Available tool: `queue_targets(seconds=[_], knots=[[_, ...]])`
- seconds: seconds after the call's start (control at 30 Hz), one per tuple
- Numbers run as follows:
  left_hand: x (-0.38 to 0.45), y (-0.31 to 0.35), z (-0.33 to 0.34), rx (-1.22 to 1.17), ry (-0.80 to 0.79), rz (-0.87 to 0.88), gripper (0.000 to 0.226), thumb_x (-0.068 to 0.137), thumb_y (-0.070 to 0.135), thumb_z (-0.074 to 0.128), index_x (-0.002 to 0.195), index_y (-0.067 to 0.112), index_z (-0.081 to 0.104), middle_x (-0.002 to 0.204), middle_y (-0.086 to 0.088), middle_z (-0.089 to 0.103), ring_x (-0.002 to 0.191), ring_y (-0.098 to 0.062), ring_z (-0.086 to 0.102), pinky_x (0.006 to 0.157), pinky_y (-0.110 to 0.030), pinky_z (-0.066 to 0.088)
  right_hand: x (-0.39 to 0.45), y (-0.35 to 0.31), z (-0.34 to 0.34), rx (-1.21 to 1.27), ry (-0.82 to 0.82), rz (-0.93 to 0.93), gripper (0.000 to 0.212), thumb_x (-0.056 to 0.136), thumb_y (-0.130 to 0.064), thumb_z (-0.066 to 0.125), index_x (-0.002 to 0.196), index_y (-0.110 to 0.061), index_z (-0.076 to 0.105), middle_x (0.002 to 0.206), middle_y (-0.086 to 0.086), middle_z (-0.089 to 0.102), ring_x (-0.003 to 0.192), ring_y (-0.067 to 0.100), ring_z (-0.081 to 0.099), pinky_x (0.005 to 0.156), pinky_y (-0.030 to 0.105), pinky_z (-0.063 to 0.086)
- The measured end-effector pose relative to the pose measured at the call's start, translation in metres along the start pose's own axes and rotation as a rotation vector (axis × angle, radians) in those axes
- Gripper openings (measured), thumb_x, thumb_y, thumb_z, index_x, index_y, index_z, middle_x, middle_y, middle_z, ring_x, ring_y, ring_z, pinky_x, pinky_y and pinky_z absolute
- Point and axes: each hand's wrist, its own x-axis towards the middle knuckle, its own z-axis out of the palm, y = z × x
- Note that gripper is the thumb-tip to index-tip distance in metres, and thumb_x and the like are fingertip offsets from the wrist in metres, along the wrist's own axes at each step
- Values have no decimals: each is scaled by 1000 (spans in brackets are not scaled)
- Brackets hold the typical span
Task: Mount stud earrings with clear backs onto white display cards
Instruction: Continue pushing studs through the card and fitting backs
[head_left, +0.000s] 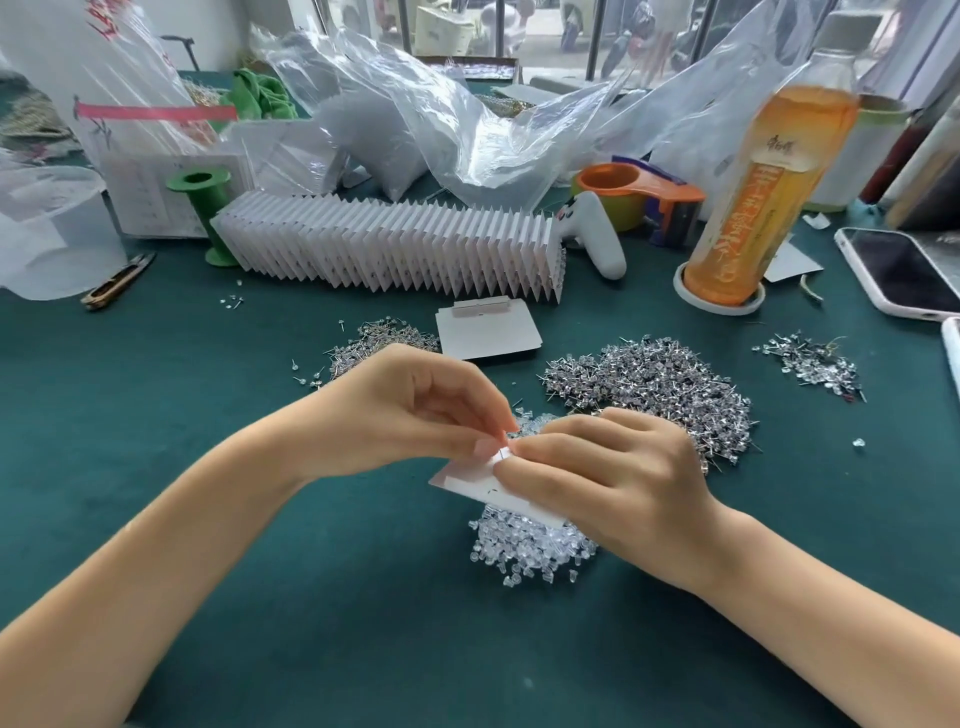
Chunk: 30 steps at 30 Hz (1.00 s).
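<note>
A small white display card (480, 480) is held just above the green table, over a heap of clear earring backs (530, 545). My left hand (410, 410) pinches the card's upper edge between thumb and fingers. My right hand (602, 467) grips the card's right side, its fingertips meeting the left hand's at the card's top edge, where a thin stud post shows. A large pile of stud earrings (654, 384) lies behind my right hand, and a smaller pile (374, 340) lies behind my left. A long fanned row of filled cards (395, 247) stands at the back.
A blank card stack (488, 332) lies mid-table. An orange drink bottle (763, 197), a phone (904, 270), a tape dispenser (644, 195), a white controller (597, 234), a green spool (205, 208), thread snips (117, 283) and plastic bags (467, 119) crowd the back. A small stud pile (813, 361) lies right.
</note>
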Motion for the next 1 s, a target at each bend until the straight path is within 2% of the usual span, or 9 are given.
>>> queue_targets(seconds=[0.17, 0.33, 0.47, 0.6, 0.8, 0.87, 1.0], knots=[[-1, 0, 2, 41, 41, 17, 18, 73, 10, 73, 91, 9, 70, 88, -13, 72, 79, -20, 67, 76, -23, 54, 1, -1, -1, 4, -2, 9, 19, 91, -9, 61, 78, -14, 75, 77, -1, 71, 70, 18, 68, 47, 27, 46], [-1, 0, 4, 70, 47, 38, 16, 74, 8, 73, 90, 8, 71, 88, -12, 72, 82, -33, 68, 78, -29, 56, 1, -2, -1, -17, 3, -5, 15, 88, -7, 66, 77, -13, 75, 75, -1, 71, 67, 19, 67, 46, 29, 46], [-1, 0, 5, 111, 9, 55, 15, 77, 0, 72, 91, 6, 71, 87, -8, 74, 80, -21, 70, 78, -24, 54, 1, -3, -1, -38, 4, -21, 16, 88, -8, 65, 76, -15, 74, 73, -1, 70, 66, 19, 67, 46, 28, 47], [0, -1, 6, 135, 1, 55, 16, 77, 0, 72, 92, 3, 71, 87, -5, 74, 81, -18, 70, 79, -23, 53, 0, -3, -1, -62, -4, -40, 20, 92, -11, 61, 77, -16, 74, 68, 0, 68, 65, 20, 67, 46, 28, 46], [-1, -2, 5, -17, 47, 3, 18, 73, 6, 70, 91, 4, 69, 81, -5, 73, 72, -10, 67, 69, -15, 50, 0, -2, 0, -60, 4, -22, 13, 87, -8, 68, 79, -15, 75, 73, -2, 70, 66, 18, 68, 46, 27, 44], [-1, -3, 6, -31, 53, -1, 16, 73, 5, 70, 89, 5, 70, 76, -1, 72, 68, -8, 66, 66, -14, 50, 0, -1, 0, -52, -3, -24, 16, 89, -10, 64, 79, -14, 75, 73, -1, 70, 67, 19, 68, 47, 26, 45], [-2, -3, 6, -38, 64, -30, 14, 72, 8, 72, 86, 9, 72, 77, -4, 73, 68, -9, 66, 63, -18, 52, 2, -3, -1, -51, -15, -34, 32, 99, -18, 49, 83, -15, 76, 70, -2, 69, 63, 19, 67, 47, 26, 46]])
